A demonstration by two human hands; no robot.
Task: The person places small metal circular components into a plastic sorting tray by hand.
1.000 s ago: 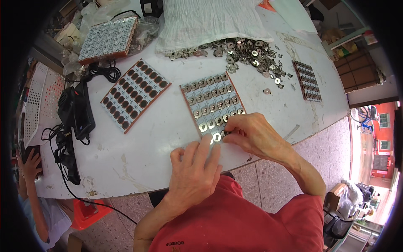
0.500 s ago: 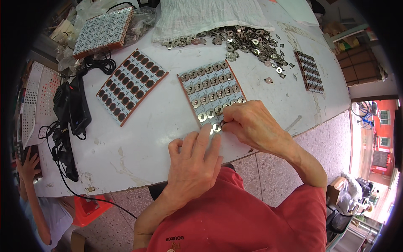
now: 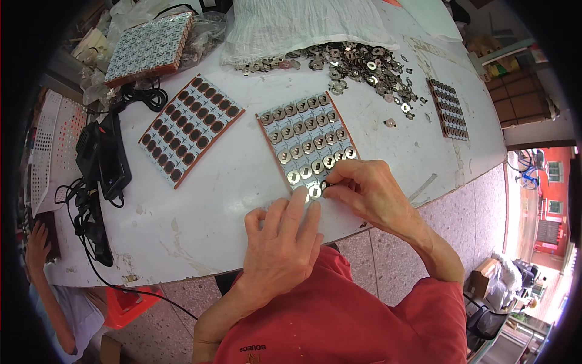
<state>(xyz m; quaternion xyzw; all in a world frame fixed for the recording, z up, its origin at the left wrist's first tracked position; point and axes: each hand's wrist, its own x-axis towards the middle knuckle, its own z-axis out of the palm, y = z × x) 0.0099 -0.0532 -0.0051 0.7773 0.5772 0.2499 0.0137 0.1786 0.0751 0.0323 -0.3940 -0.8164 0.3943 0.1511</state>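
A circuit-board panel lies before me with rows of round metal pieces on it. At its near edge, the thumb and forefinger of my right hand pinch a small round metal piece, which they partly cover. Beside them sits a bright metal disc in the nearest row. My left hand has its fingers stretched out and somewhat apart, the fingertips touching the panel's near edge and hiding its corner. It holds nothing that I can see.
Left stands another panel with dark round pads; a stack of panels lies behind it. Loose metal pieces spill from a white sack. A small panel lies right. Black adapters and cables and another person's hand are left.
My right hand has shifted slightly nearer to me along the panel's near edge, its fingertips still pinched. My left hand stays nearly in place. The whole view has dipped a little.
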